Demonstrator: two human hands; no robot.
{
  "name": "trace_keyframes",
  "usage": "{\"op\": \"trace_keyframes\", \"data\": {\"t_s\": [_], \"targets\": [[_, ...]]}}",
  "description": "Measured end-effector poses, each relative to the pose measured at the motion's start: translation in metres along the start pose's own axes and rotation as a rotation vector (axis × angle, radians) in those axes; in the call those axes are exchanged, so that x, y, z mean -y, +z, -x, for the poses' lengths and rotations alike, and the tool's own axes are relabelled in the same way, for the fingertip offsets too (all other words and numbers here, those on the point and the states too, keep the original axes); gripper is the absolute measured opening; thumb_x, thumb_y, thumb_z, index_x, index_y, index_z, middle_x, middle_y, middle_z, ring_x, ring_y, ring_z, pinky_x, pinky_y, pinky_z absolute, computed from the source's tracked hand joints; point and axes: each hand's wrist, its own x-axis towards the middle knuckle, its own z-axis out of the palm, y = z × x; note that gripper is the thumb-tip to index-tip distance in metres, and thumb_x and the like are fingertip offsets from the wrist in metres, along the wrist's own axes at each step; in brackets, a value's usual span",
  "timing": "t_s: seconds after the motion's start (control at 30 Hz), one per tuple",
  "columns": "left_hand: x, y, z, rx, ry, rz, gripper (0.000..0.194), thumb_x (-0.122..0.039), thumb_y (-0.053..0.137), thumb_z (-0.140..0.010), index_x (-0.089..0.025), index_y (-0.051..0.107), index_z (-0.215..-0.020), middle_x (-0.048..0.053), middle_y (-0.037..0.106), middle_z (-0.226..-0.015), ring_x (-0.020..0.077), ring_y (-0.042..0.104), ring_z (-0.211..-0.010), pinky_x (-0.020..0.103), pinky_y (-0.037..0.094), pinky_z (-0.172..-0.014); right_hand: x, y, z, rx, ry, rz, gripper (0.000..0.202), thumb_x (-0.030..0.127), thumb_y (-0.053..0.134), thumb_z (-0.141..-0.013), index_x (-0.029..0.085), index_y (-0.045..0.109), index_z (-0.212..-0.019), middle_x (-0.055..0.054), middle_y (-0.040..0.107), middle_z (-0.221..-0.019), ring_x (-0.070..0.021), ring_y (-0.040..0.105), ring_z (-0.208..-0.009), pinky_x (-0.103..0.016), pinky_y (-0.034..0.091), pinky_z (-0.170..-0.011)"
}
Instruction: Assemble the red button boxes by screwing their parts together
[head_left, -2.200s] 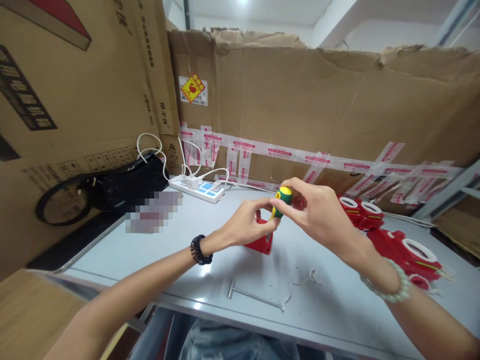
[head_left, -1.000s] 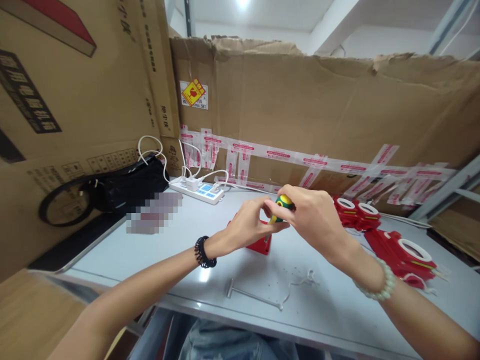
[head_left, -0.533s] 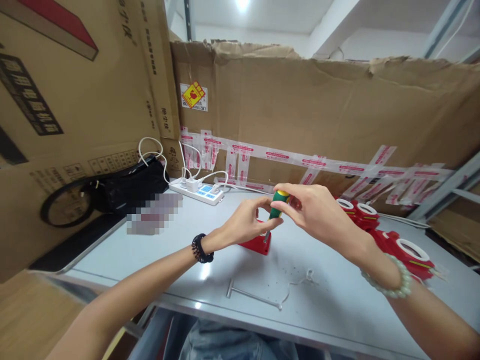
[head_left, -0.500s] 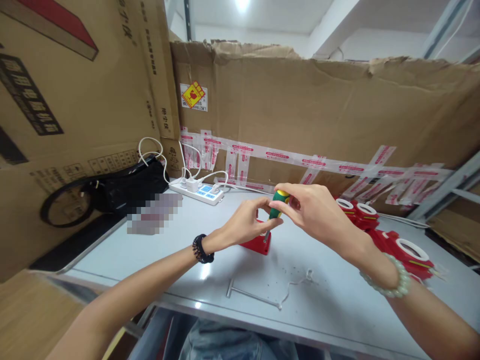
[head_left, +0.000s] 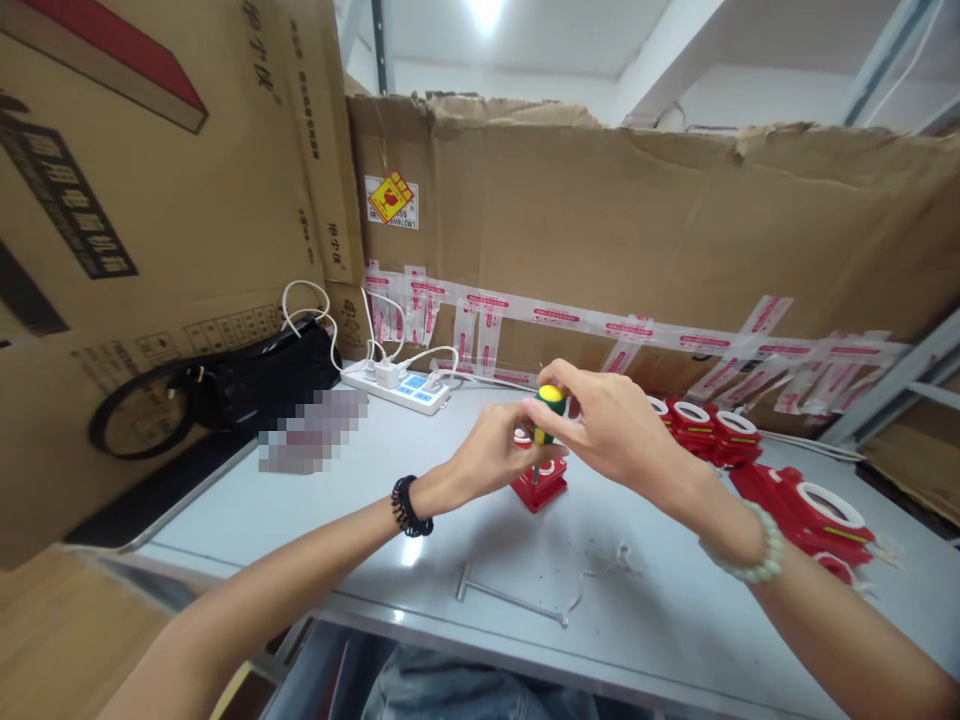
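Note:
A green and yellow screwdriver (head_left: 550, 400) stands nearly upright over a red part (head_left: 539, 492) on the grey table. My right hand (head_left: 600, 412) grips its handle near the top. Lower down, the fingers of my left hand (head_left: 491, 450) are closed round the screwdriver's lower part. The metal shaft points down onto the red part, which has white rings and lies partly hidden under my hands. Whether the tip sits in a screw is too small to tell.
Nearer me lies a metal T-handle tool (head_left: 514, 598) beside a thin white string (head_left: 592, 575). Red parts with white rings (head_left: 829, 505) stand at right. A white power strip (head_left: 409, 388), a black bag (head_left: 262, 375) and cardboard (head_left: 660, 230) are behind.
The screwdriver is more upright, and its yellow top now shows. My right hand has moved slightly left. The red part beneath has turned and shifted a little right.

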Motion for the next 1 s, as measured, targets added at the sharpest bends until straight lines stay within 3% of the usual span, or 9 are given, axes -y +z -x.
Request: {"op": "trace_keyframes", "data": {"t_s": [0.13, 0.2, 0.3, 0.4, 0.53, 0.73, 0.9, 1.0], "targets": [[0.013, -0.002, 0.001, 0.093, 0.051, -0.048, 0.028, -0.042, 0.061, -0.078, -0.018, 0.056, -0.090, 0.001, 0.063, -0.083, 0.0144, 0.054, -0.072, 0.026, 0.044, -0.066, -0.010, -0.017, 0.002, 0.165, -0.119, -0.186, 0.023, 0.035, 0.046, -0.090, 0.022, 0.059, -0.104, 0.000, 0.067, -0.082, -0.0132, 0.057, -0.066, -0.026, 0.039, -0.061], [0.027, 0.000, 0.003, 0.178, 0.054, -0.169, 0.047, -0.053, 0.062, -0.074, -0.020, 0.052, -0.106, 0.007, 0.060, -0.104, 0.0225, 0.054, -0.093, 0.035, 0.044, -0.079, -0.015, -0.019, 0.002, 0.173, -0.121, -0.239, 0.024, 0.037, 0.048, -0.089, 0.023, 0.060, -0.105, 0.000, 0.068, -0.086, -0.0138, 0.058, -0.070, -0.027, 0.042, -0.066], [0.051, 0.004, 0.007, 0.270, -0.003, -0.377, 0.084, -0.067, 0.066, -0.060, -0.022, 0.039, -0.126, 0.014, 0.044, -0.127, 0.0367, 0.041, -0.116, 0.052, 0.038, -0.089, -0.022, -0.013, 0.000, 0.151, -0.147, -0.340, 0.028, 0.038, 0.051, -0.087, 0.022, 0.061, -0.107, -0.003, 0.067, -0.102, -0.0164, 0.060, -0.087, -0.031, 0.045, -0.080], [0.065, 0.005, 0.009, 0.389, -0.058, -0.356, 0.087, -0.067, 0.063, -0.064, -0.024, 0.031, -0.132, 0.014, 0.045, -0.123, 0.0343, 0.047, -0.108, 0.049, 0.042, -0.086, -0.028, -0.008, -0.004, 0.169, -0.184, -0.476, 0.031, 0.031, 0.052, -0.086, 0.023, 0.060, -0.115, -0.004, 0.064, -0.113, -0.0164, 0.059, -0.096, -0.031, 0.045, -0.086], [0.065, 0.003, 0.009, 0.428, -0.065, -0.328, 0.083, -0.065, 0.063, -0.066, -0.024, 0.032, -0.131, 0.011, 0.047, -0.113, 0.0307, 0.052, -0.100, 0.044, 0.046, -0.080, -0.032, -0.008, -0.009, 0.205, -0.143, -0.532, 0.028, 0.032, 0.056, -0.083, 0.021, 0.064, -0.107, -0.003, 0.068, -0.096, -0.0135, 0.061, -0.077, -0.027, 0.048, -0.071], [0.065, 0.005, 0.010, 0.418, -0.099, -0.402, 0.090, -0.069, 0.061, -0.064, -0.024, 0.027, -0.134, 0.011, 0.047, -0.111, 0.0332, 0.052, -0.099, 0.048, 0.044, -0.080, -0.019, 0.003, -0.011, -0.041, -0.029, -0.219, 0.025, 0.040, 0.064, -0.075, 0.016, 0.061, -0.070, -0.001, 0.061, -0.062, -0.0095, 0.045, -0.051, -0.025, 0.036, -0.051], [0.061, 0.005, 0.010, 0.425, -0.108, -0.410, 0.092, -0.070, 0.060, -0.064, -0.025, 0.023, -0.136, 0.014, 0.046, -0.117, 0.0350, 0.050, -0.104, 0.051, 0.043, -0.081, -0.009, 0.028, -0.007, -0.293, 0.152, 0.177, 0.026, 0.042, 0.056, -0.075, 0.018, 0.055, -0.066, 0.001, 0.053, -0.048, -0.0093, 0.036, -0.042, -0.026, 0.022, -0.046], [0.061, 0.006, 0.010, 0.420, -0.104, -0.411, 0.092, -0.070, 0.061, -0.063, -0.026, 0.024, -0.135, 0.014, 0.046, -0.118, 0.0349, 0.050, -0.106, 0.051, 0.043, -0.082, -0.006, 0.031, -0.005, -0.296, 0.199, 0.363, 0.030, 0.042, 0.047, -0.078, 0.018, 0.056, -0.063, -0.002, 0.056, -0.048, -0.0124, 0.042, -0.043, -0.027, 0.016, -0.046]]}}
